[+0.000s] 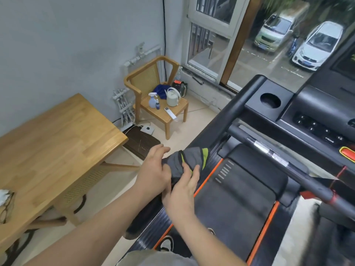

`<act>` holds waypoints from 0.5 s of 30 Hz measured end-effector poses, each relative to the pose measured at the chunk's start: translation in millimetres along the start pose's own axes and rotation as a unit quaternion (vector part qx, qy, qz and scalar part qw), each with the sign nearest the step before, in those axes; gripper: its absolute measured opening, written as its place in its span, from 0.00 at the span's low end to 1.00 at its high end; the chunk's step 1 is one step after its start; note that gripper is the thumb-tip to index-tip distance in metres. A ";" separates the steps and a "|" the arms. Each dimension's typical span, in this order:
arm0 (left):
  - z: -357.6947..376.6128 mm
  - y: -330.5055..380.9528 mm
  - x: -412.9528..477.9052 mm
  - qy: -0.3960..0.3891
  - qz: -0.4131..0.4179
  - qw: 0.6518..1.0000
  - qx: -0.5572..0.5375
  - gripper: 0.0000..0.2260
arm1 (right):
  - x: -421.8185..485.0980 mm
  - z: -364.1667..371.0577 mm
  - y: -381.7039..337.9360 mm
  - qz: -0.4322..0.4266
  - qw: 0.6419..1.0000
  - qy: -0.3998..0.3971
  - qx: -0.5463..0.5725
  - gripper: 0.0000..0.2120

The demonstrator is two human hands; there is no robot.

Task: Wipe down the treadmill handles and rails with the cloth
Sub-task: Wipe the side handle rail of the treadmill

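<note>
The cloth (192, 157), grey with a green stripe, is draped over the treadmill's (240, 189) left rail (230, 114), at the rail's near end. Both hands meet on it. The left hand (153, 170) lies against the cloth's left side, its fingers loose and stretched forward, curled around nothing. The right hand (181, 192) sits just near of the cloth and a little to its right. Its fingers are laid flat over the top of the fabric and press it onto the rail without pinching. The two hands touch each other along their inner edges, and the cloth bulges out beyond their fingertips on the far side.

There is one cloth, one rail under it, and two hands. A single crossbar (288, 166) runs across the treadmill to the right of the hands, well apart from the cloth, and carries two silver patches (260, 145). One round cup holder (270, 100) sits in the console at the rail's far end. One shoe (167, 243) shows on the deck at the near edge.

To the left stands one wooden table (57, 135). Beyond it is one chair (146, 77). The chair holds two spray bottles, a larger pale one (152, 100) and a small dark one (157, 105). It also holds one white kettle (172, 97), one white remote (170, 113) and a bundle of blue fabric (161, 90). Two cars (276, 29) are parked outside the window.
</note>
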State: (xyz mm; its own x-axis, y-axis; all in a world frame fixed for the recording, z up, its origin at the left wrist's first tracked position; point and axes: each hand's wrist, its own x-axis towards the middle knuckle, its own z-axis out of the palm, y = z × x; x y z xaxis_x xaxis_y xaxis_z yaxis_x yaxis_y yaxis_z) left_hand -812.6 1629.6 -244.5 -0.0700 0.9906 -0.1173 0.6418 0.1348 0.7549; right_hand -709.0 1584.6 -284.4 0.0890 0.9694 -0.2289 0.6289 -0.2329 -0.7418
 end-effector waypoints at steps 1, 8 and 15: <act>1.5 1.9 1.1 -0.002 0.003 1.000 0.002 0.23 | 3.1 -3.3 2.0 0.002 1.000 -0.006 0.001 0.42; 6.9 11.9 6.1 0.025 -0.009 1.000 0.003 0.15 | 88.5 -36.5 -17.3 0.164 0.983 0.026 0.081 0.50; -4.1 -3.1 -6.6 -0.008 -0.020 0.998 0.053 0.17 | 170.1 -84.6 -6.2 0.245 0.943 0.109 0.195 0.44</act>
State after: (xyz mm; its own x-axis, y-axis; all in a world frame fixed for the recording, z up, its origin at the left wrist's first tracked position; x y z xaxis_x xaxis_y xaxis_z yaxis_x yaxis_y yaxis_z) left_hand -817.3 1622.7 -243.5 -0.0849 0.9840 -0.1568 0.7162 0.1697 0.6770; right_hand -632.4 1757.5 -265.4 0.4787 0.7213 -0.5006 0.1430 -0.6266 -0.7661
